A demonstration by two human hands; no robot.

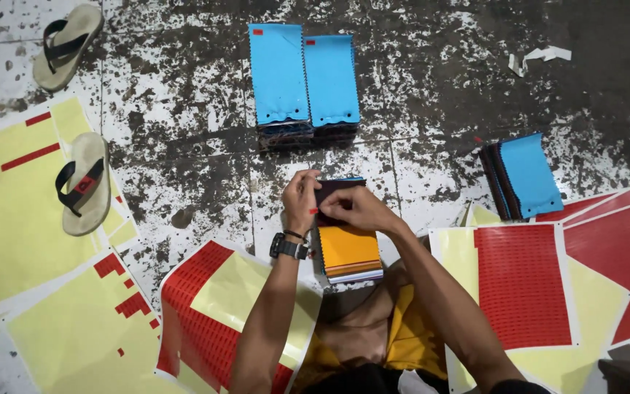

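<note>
My left hand [300,201], with a black watch on the wrist, and my right hand [355,208] meet over a stack of fabric swatches [348,252]. The stack lies on the floor in front of my knees and shows an orange sheet. Both hands pinch a dark maroon swatch [333,188] at the stack's far end. Beyond it, two taller swatch stacks with blue tops [304,76] stand side by side. A smaller blue-topped stack [523,175] lies tilted to the right.
Red sticker sheets on yellow backing lie at right [523,284], at lower middle [198,321] and at left [16,197]. Two tan sandals with black straps [84,182] [67,45] rest at left. A paper scrap [541,57] lies far right on the stained tile floor.
</note>
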